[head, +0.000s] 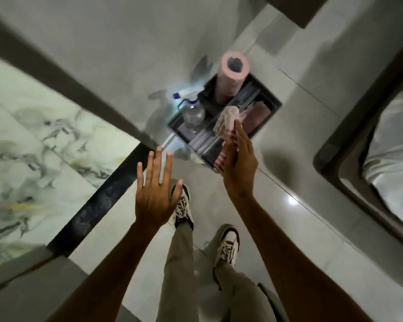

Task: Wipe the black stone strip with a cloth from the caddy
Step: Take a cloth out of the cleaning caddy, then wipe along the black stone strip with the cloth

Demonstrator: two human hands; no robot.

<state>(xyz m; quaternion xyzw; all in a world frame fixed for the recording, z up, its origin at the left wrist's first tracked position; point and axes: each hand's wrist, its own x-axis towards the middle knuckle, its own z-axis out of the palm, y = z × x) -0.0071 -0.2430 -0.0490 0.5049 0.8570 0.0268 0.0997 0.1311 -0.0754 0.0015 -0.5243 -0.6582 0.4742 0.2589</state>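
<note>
A dark caddy [273, 105] stands on the pale floor tiles ahead of my feet. My right hand [240, 163] is above its near end, gripping a pale cloth with red and white stripes [228, 122] that hangs over the caddy. My left hand [157, 189] is held flat with fingers spread, holding nothing, just right of the black stone strip [105, 196]. That strip runs diagonally along the floor between the marbled green-white slab and the grey tiles.
In the caddy stand a pink paper roll [233, 70], a clear spray bottle [191, 108] and folded dark cloths [258, 117]. A bed with a dark frame [349, 159] lies to the right. A grey wall [91, 43] rises behind the strip. My shoes [227, 246] rest on the tiles.
</note>
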